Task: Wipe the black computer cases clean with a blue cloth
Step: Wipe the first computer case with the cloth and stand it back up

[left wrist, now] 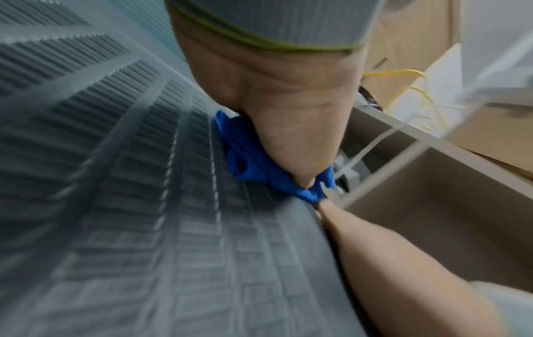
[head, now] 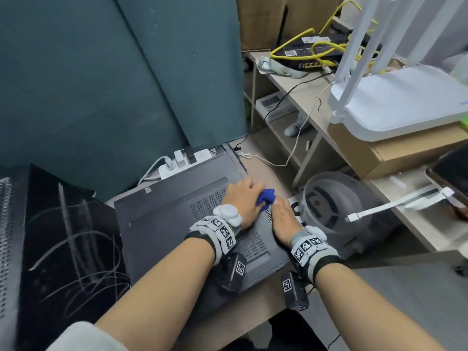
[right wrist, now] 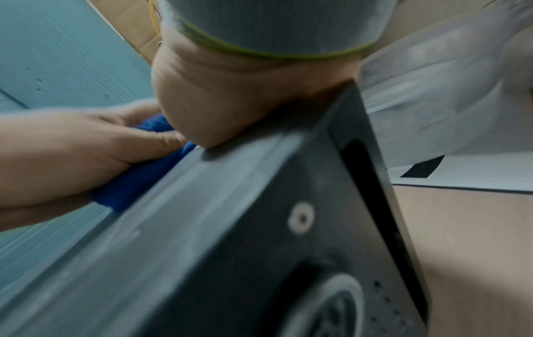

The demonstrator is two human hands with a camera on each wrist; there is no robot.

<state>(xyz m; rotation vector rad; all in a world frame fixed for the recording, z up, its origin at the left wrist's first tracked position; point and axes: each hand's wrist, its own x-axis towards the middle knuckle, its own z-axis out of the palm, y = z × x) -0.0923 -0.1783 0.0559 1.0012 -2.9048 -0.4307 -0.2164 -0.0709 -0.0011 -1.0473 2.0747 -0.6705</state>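
Observation:
A black computer case (head: 177,214) lies flat on the desk, vent slots facing up. My left hand (head: 243,198) grips a bunched blue cloth (head: 266,197) and presses it onto the case's right edge. The left wrist view shows the cloth (left wrist: 253,164) squeezed under that hand (left wrist: 288,102), on the slotted panel (left wrist: 115,205). My right hand (head: 283,220) rests flat along the same edge, just behind the cloth. In the right wrist view its palm (right wrist: 219,102) sits on the case's corner (right wrist: 230,228); its fingers are hidden. A second black case (head: 63,236) stands at left.
A white power strip (head: 182,160) lies behind the case against a teal partition (head: 101,84). To the right are a clear round container (head: 331,201), a shelf unit (head: 298,97), a cardboard box (head: 395,150) with a white router (head: 405,102) on it, and yellow cables (head: 316,46).

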